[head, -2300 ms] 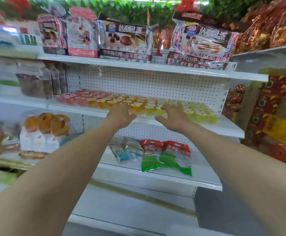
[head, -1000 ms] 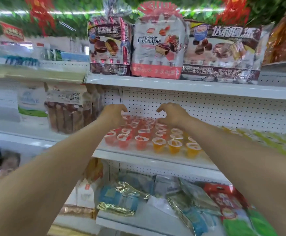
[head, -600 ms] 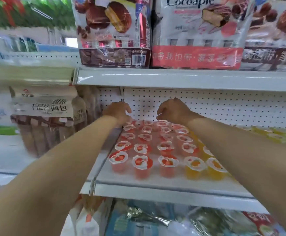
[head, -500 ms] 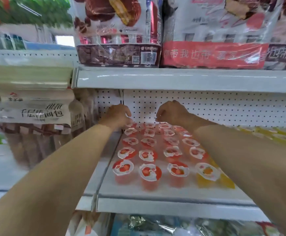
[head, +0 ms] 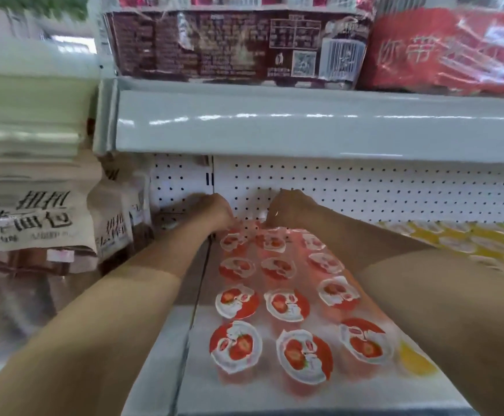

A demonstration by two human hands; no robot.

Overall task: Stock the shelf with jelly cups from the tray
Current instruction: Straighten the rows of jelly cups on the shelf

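Several red strawberry jelly cups (head: 286, 304) stand in rows on the white shelf (head: 244, 394), with white-and-red foil lids facing up. My left hand (head: 214, 211) and my right hand (head: 289, 208) reach to the back row, close to the pegboard wall (head: 365, 187). Both hands are seen from behind with the fingers curled downward over the rearmost cups. The fingertips are hidden, so I cannot tell whether either hand holds a cup. No tray is in view.
Yellow jelly cups (head: 467, 244) fill the shelf to the right, and an orange one (head: 416, 361) sits beside my right forearm. Bagged bread (head: 34, 223) stands on the left. The upper shelf's edge (head: 304, 127) hangs low overhead, bearing snack packs (head: 238, 43).
The view has moved much closer to the shelf and shifted left from the yellow cups to the red ones. Both hands have stayed at the back row by the pegboard.
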